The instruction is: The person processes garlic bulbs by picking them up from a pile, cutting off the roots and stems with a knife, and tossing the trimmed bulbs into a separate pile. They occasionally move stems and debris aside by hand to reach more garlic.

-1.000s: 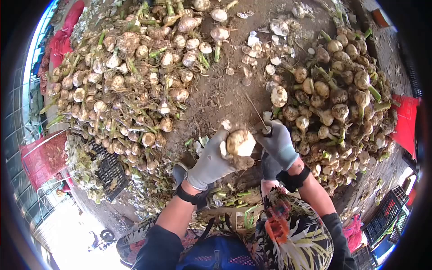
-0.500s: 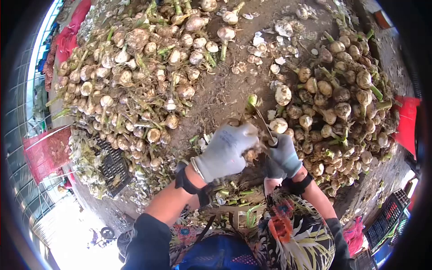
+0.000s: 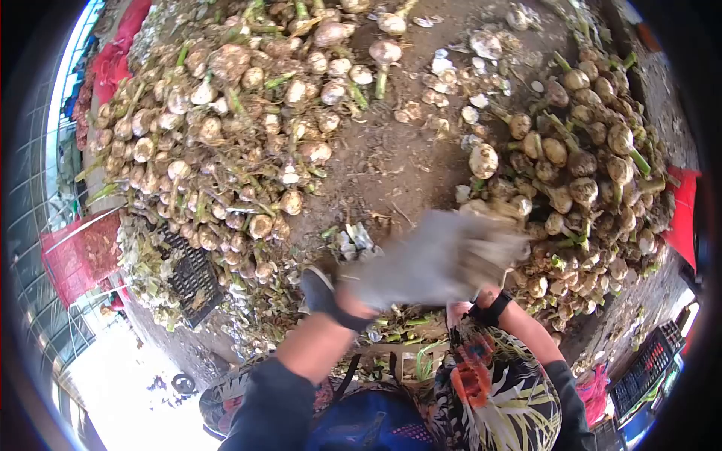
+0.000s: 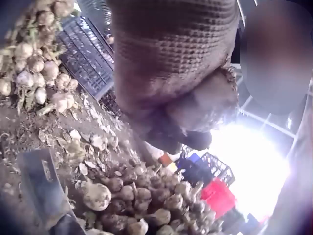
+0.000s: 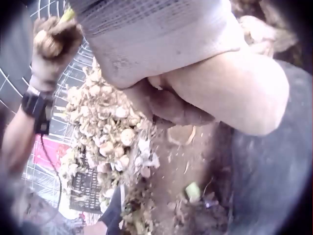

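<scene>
My gloved left hand [image 3: 429, 259], blurred in the head view, reaches across to the right in front of my right hand, hiding most of it. In the right wrist view the left fingers grip a garlic bulb [image 5: 48, 44] with a stub of green stem. My right hand [image 5: 161, 49], also gloved, fills the top of that view with its fingers curled. The flat blade of a knife [image 4: 44, 186] shows at lower left in the left wrist view; its handle end runs out of the picture.
A big heap of untrimmed garlic [image 3: 218, 135] spreads on the left, and a second garlic pile [image 3: 579, 158] lies on the right. Between them is brown soil [image 3: 368, 165] with peeled skins. A black crate [image 3: 188, 274] stands at left, by a red mesh bag [image 3: 81, 252].
My left hand turned over with the bulb, came against the knife, then swept right across the right hand. Earlier the bulb's pale side faced up; the left hand now covers the right hand.
</scene>
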### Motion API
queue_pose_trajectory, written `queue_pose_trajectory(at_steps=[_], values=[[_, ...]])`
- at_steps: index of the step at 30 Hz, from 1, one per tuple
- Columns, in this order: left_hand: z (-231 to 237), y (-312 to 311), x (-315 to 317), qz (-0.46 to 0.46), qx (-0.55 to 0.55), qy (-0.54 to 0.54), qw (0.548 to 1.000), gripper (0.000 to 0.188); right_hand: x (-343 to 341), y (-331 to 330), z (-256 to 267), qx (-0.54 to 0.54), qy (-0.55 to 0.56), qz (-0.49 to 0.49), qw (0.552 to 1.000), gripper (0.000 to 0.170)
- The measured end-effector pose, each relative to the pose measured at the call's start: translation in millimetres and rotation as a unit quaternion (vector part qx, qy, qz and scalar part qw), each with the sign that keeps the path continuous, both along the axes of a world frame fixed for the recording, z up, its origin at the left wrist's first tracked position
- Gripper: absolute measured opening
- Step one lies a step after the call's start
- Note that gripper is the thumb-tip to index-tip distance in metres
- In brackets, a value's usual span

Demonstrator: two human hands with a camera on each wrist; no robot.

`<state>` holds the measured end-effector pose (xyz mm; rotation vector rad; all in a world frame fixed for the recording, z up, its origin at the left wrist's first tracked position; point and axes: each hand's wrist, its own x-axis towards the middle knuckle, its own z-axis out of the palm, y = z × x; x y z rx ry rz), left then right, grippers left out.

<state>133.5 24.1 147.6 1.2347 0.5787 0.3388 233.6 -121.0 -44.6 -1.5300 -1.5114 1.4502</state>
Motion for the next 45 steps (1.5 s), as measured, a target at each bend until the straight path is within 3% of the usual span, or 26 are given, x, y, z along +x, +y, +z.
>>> queue_pose_trajectory(at_steps=[2, 3, 4, 5, 6, 7, 9, 10, 12, 13, 15, 16, 18, 20, 22, 23, 26, 28, 33, 34, 35, 37, 39, 42, 43, 45], values=[[-6, -32, 52, -0.114, 0.173, -0.105, 0.973, 0.076, 6, 50, 59, -0.210, -0.001, 0.022, 0.977, 0.029], [-21, -42, 62, -0.031, 0.225, -0.107, 0.968, 0.071, 11, 62, 72, -0.313, -0.007, 0.029, 0.949, 0.034], [-35, -52, 73, 0.055, 0.275, -0.098, 0.955, 0.067, 13, 44, 48, -0.268, 0.099, -0.052, 0.957, 0.035], [-5, -9, 54, 0.026, 0.191, -0.048, 0.980, 0.061, 16, 33, 39, -0.225, 0.147, -0.124, 0.955, 0.029], [-10, 9, 25, 0.035, 0.205, 0.170, 0.963, 0.062, 18, 22, 31, -0.175, 0.195, -0.186, 0.947, 0.023], [-34, 25, -1, 0.121, 0.349, 0.255, 0.894, 0.055, 20, 32, 25, -0.147, 0.023, -0.139, 0.979, 0.021], [-63, 69, -64, 0.005, 0.363, 0.563, 0.743, 0.058, 25, 42, 45, -0.233, 0.064, -0.167, 0.956, 0.019], [-80, 86, -93, -0.057, 0.379, 0.649, 0.657, 0.061, 23, 40, 41, -0.229, 0.075, -0.173, 0.955, 0.020], [-139, 104, -163, -0.099, 0.525, 0.657, 0.532, 0.049, 23, 44, 42, -0.220, 0.083, -0.179, 0.955, 0.020], [-136, 108, -161, -0.123, 0.513, 0.666, 0.527, 0.050, 23, 51, 50, -0.227, 0.100, -0.175, 0.953, 0.019], [-127, 115, -147, -0.105, 0.442, 0.676, 0.580, 0.047, 23, 54, 53, -0.238, 0.117, -0.172, 0.949, 0.017], [-116, 113, -137, -0.105, 0.441, 0.677, 0.580, 0.047, 23, 57, 50, -0.239, 0.167, -0.195, 0.936, 0.018], [-97, 104, -116, -0.004, 0.378, 0.635, 0.674, 0.048, 20, 65, 50, -0.234, 0.232, -0.254, 0.909, 0.025], [-78, 78, -99, 0.095, 0.240, 0.475, 0.841, 0.051, 15, 75, 55, -0.201, 0.289, -0.283, 0.892, 0.029], [-69, 49, -87, 0.085, 0.199, 0.361, 0.907, 0.057, 13, 88, 70, -0.194, 0.374, -0.312, 0.852, 0.032], [-68, 31, -80, 0.052, 0.299, 0.359, 0.883, 0.066, 15, 89, 70, -0.193, 0.372, -0.312, 0.853, 0.032], [-67, 1, -61, 0.065, 0.361, 0.318, 0.874, 0.071, 19, 87, 71, -0.169, 0.381, -0.294, 0.860, 0.029], [-73, -13, -60, 0.140, 0.164, 0.204, 0.955, 0.074, 26, 86, 76, -0.185, 0.358, -0.265, 0.876, 0.028], [-91, -23, -67, 0.205, -0.010, 0.129, 0.970, 0.079, 29, 85, 96, -0.207, 0.243, -0.235, 0.918, 0.027], [-99, -24, -70, 0.228, -0.060, 0.088, 0.968, 0.079, 27, 80, 103, -0.043, 0.049, -0.176, 0.982, 0.025], [-104, -28, -77, 0.226, -0.060, 0.085, 0.969, 0.079, 25, 75, 109, 0.122, -0.151, -0.105, 0.975, 0.024], [-107, -47, -98, 0.202, -0.054, 0.243, 0.947, 0.077, 18, 73, 122, 0.096, -0.206, -0.003, 0.974, 0.021], [-111, -61, -98, 0.267, -0.030, 0.188, 0.945, 0.071, 18, 75, 127, 0.114, -0.215, 0.001, 0.970, 0.023], [-102, -60, -93, 0.277, -0.067, 0.158, 0.945, 0.055, 19, 76, 121, 0.089, -0.220, 0.007, 0.971, 0.019], [-101, -57, -90, 0.202, 0.175, 0.264, 0.927, 0.053, 20, 77, 121, 0.088, -0.222, 0.007, 0.971, 0.019], [-97, -53, -87, 0.110, 0.402, 0.352, 0.838, 0.052, 18, 79, 123, 0.077, -0.242, 0.003, 0.967, 0.012]])
